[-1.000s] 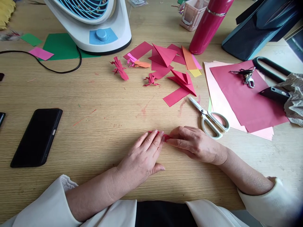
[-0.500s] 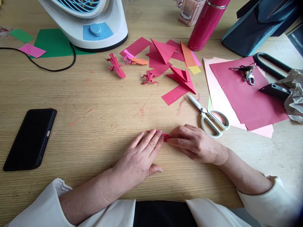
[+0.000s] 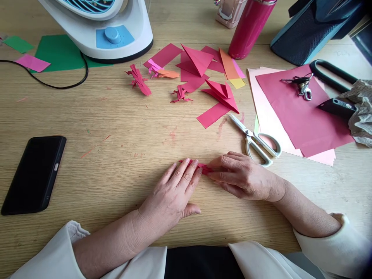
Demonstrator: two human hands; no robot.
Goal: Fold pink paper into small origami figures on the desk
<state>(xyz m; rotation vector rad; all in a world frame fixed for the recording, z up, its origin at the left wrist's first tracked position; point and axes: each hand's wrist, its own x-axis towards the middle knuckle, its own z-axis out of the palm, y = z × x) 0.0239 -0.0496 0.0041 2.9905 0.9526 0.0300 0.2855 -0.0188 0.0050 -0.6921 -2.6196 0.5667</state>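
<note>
A small piece of folded red paper lies on the wooden table, mostly covered by my fingers. My left hand rests flat across its left part, fingers stretched out and pressing it down, thumb apart. At the paper's right end my right hand is closed, pinching it between thumb and fingers; the exact grip is partly hidden. White-handled scissors lie just beyond my right hand. Farther back sit a small red origami figure, another long red origami figure and a folded red paper shape.
A black phone lies at the left. Behind stand a white fan, a red bottle and a dark blue bag. Red and pink sheets with keys on top lie at the right.
The camera view has shifted slightly. My right hand has edged a little to the right, showing slightly more of the red paper; my left hand stays pressed on it.
</note>
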